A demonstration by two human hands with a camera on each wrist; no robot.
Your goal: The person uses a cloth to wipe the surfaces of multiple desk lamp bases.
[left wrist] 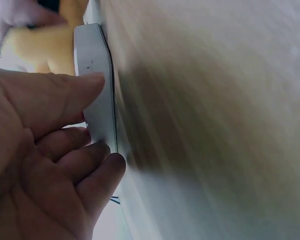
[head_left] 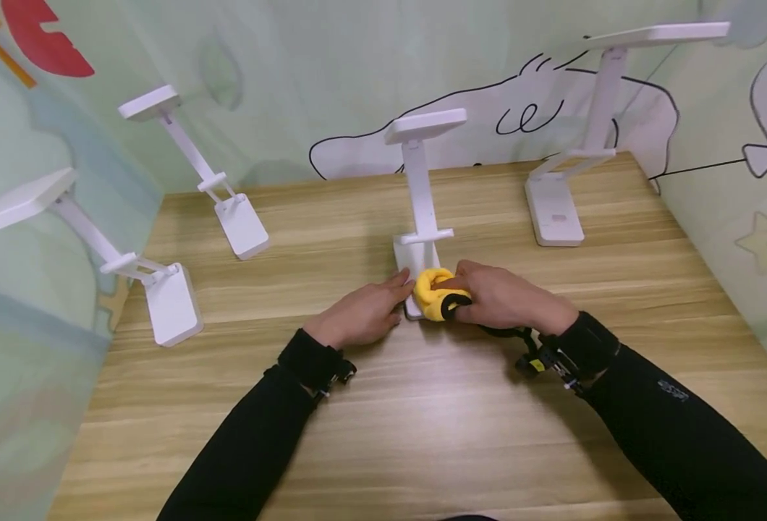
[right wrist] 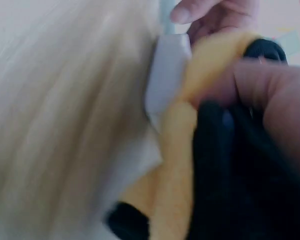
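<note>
A white desk lamp [head_left: 420, 184] stands in the middle of the table, its arm raised and its head tilted out. My left hand [head_left: 365, 310] holds the left side of its base; in the left wrist view the thumb and curled fingers meet the edge of the base [left wrist: 96, 100]. With my right hand [head_left: 497, 295] I grip a bunched yellow cloth [head_left: 430, 295] with black edging, pressed onto the front part of the base. Seen from the right wrist, the yellow cloth [right wrist: 176, 165] lies against the base [right wrist: 167, 75], and black fabric hangs beside it.
Two more white lamps, a front one [head_left: 174, 304] and a rear one [head_left: 242, 226], stand on the left of the wooden table [head_left: 331, 405]. Another white lamp [head_left: 555, 210] is at the back right. Printed walls [head_left: 260, 87] rise behind and beside the table.
</note>
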